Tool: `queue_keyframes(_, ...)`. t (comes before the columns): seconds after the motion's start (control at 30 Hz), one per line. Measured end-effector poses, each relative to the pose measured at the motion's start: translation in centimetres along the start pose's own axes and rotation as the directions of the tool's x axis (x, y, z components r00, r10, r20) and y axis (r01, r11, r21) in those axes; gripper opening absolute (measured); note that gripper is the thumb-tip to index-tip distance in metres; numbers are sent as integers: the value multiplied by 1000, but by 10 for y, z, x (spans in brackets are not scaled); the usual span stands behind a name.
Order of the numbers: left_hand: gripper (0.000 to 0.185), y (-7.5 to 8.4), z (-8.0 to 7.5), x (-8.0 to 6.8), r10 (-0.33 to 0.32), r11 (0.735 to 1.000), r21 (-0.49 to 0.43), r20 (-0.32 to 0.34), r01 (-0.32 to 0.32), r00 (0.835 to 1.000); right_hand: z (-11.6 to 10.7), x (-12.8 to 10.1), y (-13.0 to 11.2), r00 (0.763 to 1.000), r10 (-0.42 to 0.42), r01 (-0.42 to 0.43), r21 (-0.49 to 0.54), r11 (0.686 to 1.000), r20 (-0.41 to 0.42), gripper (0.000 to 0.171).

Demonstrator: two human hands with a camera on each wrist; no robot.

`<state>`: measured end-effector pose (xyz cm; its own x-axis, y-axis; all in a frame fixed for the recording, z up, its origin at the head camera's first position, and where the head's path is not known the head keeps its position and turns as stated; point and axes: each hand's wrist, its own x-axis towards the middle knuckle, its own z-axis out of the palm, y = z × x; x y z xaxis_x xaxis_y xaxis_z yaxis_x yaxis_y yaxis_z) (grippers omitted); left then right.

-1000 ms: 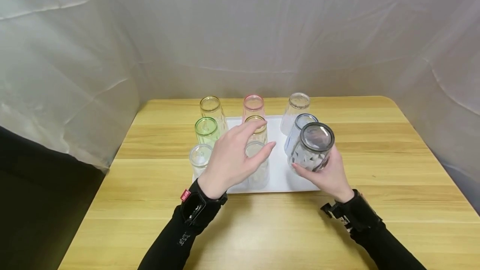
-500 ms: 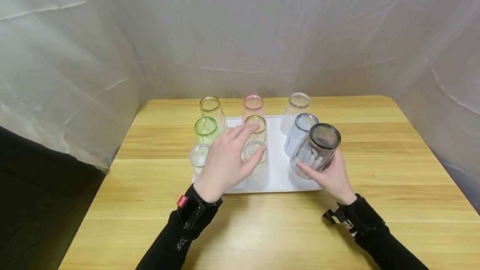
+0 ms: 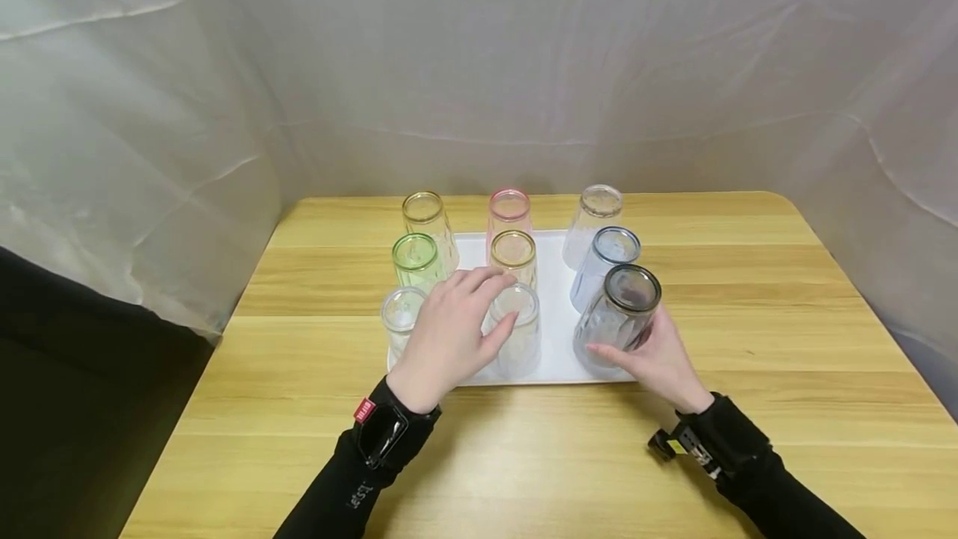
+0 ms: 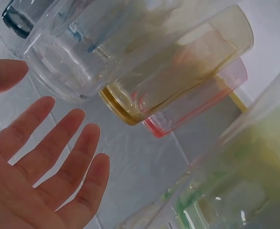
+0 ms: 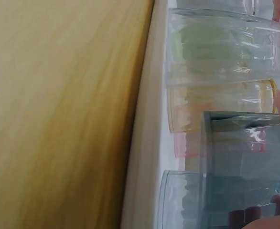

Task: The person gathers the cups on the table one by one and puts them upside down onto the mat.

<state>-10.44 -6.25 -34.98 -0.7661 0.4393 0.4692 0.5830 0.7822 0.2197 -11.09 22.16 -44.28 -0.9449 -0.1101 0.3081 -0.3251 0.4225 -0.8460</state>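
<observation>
In the head view, my right hand [image 3: 668, 366] grips a dark grey glass [image 3: 608, 323] with its thick base up, over the front right of a white tray [image 3: 555, 331]. The right wrist view shows the rim of this grey glass [image 5: 235, 157] a little above the tray surface. My left hand [image 3: 447, 335], fingers loosely spread, hovers at the front middle beside a clear glass [image 3: 521, 348]. In the left wrist view a gap shows between its fingers and that clear glass [image 4: 66, 67]. A blue glass [image 3: 591, 277] stands right behind the grey one.
Inverted glasses stand in rows: green [image 3: 416, 266], amber [image 3: 434, 227], pink [image 3: 509, 227], yellow [image 3: 513, 260], a clear one at back right [image 3: 591, 231] and another at front left [image 3: 400, 323]. Pale sheeting [image 3: 479, 65] hangs behind the wooden table [image 3: 748, 314].
My right hand has lowered the grey glass toward the tray, after a slight tilt to the right. My left hand has drawn back a little, down and to the left.
</observation>
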Motion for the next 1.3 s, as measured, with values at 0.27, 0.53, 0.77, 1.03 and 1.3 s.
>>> queue_keyframes(0.27,34,1,2,-2,-21,1000,-3,29,21,999,1,-1,11,999,-11,12,-29,999,43,90)
queue_keyframes(0.53,34,2,2,-2,-35,999,-6,49,36,998,1,-3,12,998,-41,44,-62,997,39,98)
queue_keyframes(0.77,32,2,2,-2,-36,999,-10,53,37,998,-1,-4,9,998,-41,45,-87,995,54,103)
queue_keyframes(1.03,30,1,3,-2,-32,999,-12,55,32,998,-4,-3,10,994,40,-41,13,999,98,90)
queue_keyframes(1.3,29,-1,5,-2,-35,999,-20,52,36,998,-7,-3,11,995,16,-20,46,999,97,76)
